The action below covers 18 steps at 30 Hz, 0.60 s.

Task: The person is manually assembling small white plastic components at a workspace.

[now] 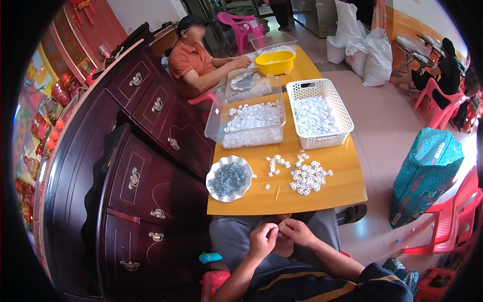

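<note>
White pieces (308,176), small, hard-looking and ring-like, lie scattered on the glossy yellow counter (342,194), just right of a scalloped plate (214,168) heaped with grey metal bits. Below the counter's near edge, left hand (262,240) and right hand (298,232) meet over the lap, fingertips pinched together on something too small to tell. This looks like a joining step; it likely calls for fine alignment.
</note>
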Each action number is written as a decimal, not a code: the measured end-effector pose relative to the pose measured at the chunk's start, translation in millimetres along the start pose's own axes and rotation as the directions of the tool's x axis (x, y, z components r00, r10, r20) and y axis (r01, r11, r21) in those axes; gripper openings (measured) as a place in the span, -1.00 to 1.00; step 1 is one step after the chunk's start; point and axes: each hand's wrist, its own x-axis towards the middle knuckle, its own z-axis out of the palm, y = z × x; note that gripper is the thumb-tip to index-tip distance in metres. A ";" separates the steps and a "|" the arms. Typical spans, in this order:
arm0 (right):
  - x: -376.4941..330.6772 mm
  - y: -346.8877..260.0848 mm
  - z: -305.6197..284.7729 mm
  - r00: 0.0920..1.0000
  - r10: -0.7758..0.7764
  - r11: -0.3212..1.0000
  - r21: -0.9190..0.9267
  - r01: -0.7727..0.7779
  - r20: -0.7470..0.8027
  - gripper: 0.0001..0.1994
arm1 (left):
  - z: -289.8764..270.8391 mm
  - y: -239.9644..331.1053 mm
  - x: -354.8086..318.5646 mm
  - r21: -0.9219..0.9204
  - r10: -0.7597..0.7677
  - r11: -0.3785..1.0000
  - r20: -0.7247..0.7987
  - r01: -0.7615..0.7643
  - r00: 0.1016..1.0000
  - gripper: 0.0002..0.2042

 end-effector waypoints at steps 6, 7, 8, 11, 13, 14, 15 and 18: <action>-8.1 -28.5 9.2 0.944 -0.302 0.809 -0.560 0.179 -0.133 -0.87 | 3.4 -2.6 -1.0 0.024 -0.023 0.999 -0.013 0.023 1.000 -0.97; -8.5 -30.9 9.6 0.943 -0.303 0.808 -0.560 0.180 -0.134 -0.87 | 3.8 -3.7 -1.9 0.028 -0.035 0.999 -0.003 0.035 0.999 -0.97; -8.8 -33.0 9.9 0.930 -0.345 0.773 -0.600 0.207 -0.123 -0.88 | 3.9 -4.4 -2.0 0.033 -0.048 0.998 0.006 0.048 0.999 -0.97; -8.2 -34.8 8.3 0.910 -0.401 0.717 -0.654 0.240 -0.105 -0.89 | 5.1 -3.3 -2.2 0.040 -0.049 0.998 0.014 0.049 0.999 -0.96; -8.2 -35.7 8.0 0.905 -0.414 0.701 -0.669 0.248 -0.098 -0.89 | 6.4 -5.2 -4.0 0.040 -0.058 0.998 0.019 0.057 0.998 -0.95; -8.3 -36.4 8.4 0.904 -0.415 0.708 -0.660 0.250 -0.103 -0.90 | 6.8 -6.0 -4.7 0.040 -0.066 0.997 0.025 0.065 0.997 -0.95; -8.4 -36.8 9.1 0.903 -0.416 0.716 -0.651 0.252 -0.108 -0.91 | 6.9 -6.1 -4.9 0.040 -0.067 0.997 0.024 0.066 0.997 -0.95; -8.0 -33.8 10.4 0.888 -0.441 0.707 -0.658 0.258 -0.126 -0.92 | 8.1 -7.8 -4.0 0.015 -0.063 0.998 0.030 0.063 0.998 -0.94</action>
